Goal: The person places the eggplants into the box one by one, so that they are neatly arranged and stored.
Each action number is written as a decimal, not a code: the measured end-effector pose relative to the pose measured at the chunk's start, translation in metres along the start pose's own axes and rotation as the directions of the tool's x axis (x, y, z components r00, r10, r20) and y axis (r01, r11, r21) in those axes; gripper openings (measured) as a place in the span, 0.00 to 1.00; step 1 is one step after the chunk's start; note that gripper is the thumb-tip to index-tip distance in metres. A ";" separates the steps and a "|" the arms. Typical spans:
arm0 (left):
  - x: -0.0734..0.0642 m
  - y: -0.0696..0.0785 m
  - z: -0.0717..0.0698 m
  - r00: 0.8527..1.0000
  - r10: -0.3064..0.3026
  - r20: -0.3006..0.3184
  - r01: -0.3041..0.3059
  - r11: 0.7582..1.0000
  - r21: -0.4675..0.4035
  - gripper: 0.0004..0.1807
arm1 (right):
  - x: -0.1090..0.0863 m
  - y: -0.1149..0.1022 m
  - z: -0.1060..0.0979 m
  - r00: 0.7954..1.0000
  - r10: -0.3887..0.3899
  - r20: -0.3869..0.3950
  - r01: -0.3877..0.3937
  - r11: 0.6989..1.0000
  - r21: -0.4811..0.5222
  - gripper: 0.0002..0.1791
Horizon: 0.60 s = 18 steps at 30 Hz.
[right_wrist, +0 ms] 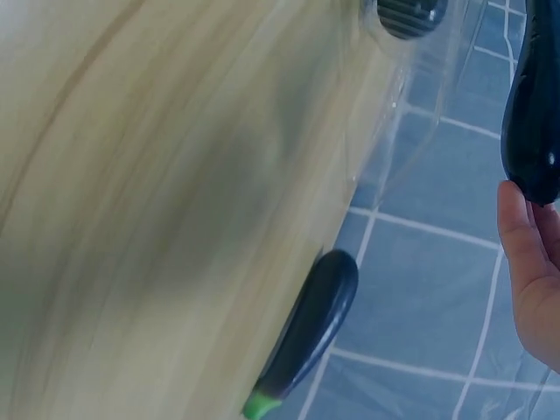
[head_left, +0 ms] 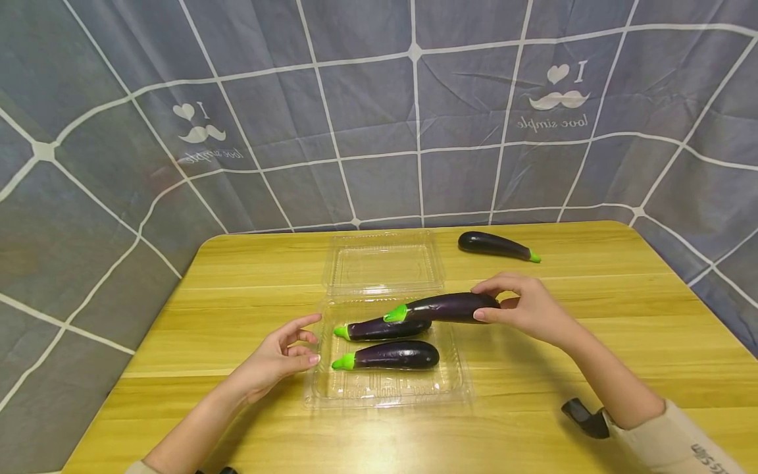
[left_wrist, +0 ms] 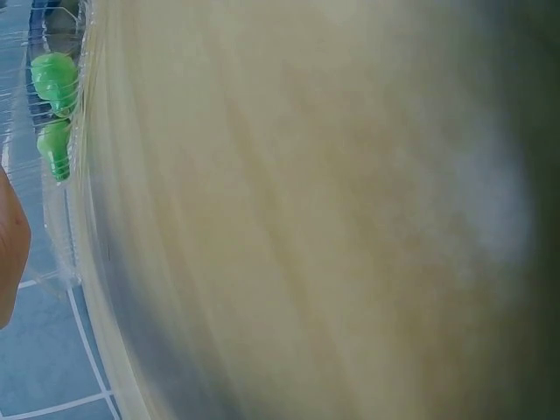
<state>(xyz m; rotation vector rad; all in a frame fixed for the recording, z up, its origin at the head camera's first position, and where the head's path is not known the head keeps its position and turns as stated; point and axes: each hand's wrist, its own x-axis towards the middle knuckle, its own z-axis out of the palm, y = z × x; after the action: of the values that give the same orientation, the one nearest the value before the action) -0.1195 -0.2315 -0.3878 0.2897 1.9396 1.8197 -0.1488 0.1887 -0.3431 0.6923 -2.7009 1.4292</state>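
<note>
My right hand grips an eggplant by its thick end, holding it over the clear plastic clamshell box. Its green stem points left. Two more eggplants lie side by side in the box's near half: the front one shows whole, while the rear one is partly covered by the held one. At the box's left edge my left hand has its fingers loosely spread, with nothing between them. In the right wrist view the held eggplant rises above my fingertips.
Another eggplant lies at the back right of the wooden table. The box's lid is folded back toward the grey checked curtain. A black object sits by my right sleeve.
</note>
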 end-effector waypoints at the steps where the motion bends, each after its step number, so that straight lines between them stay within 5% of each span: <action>1: 0.000 0.000 0.000 1.000 0.000 -0.001 0.000 1.000 0.001 0.43 | 0.000 0.000 0.002 1.000 -0.006 0.002 0.006 1.000 0.005 0.17; 18: 0.000 0.001 0.000 1.000 0.003 -0.006 -0.003 1.000 -0.009 0.43 | 0.004 -0.004 0.032 0.994 -0.081 0.077 0.076 0.995 0.066 0.15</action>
<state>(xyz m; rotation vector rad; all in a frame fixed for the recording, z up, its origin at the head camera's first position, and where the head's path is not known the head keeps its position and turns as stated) -0.1191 -0.2313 -0.3870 0.2842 1.9352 1.8330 -0.1445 0.1605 -0.3582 0.8668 -2.6630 1.5059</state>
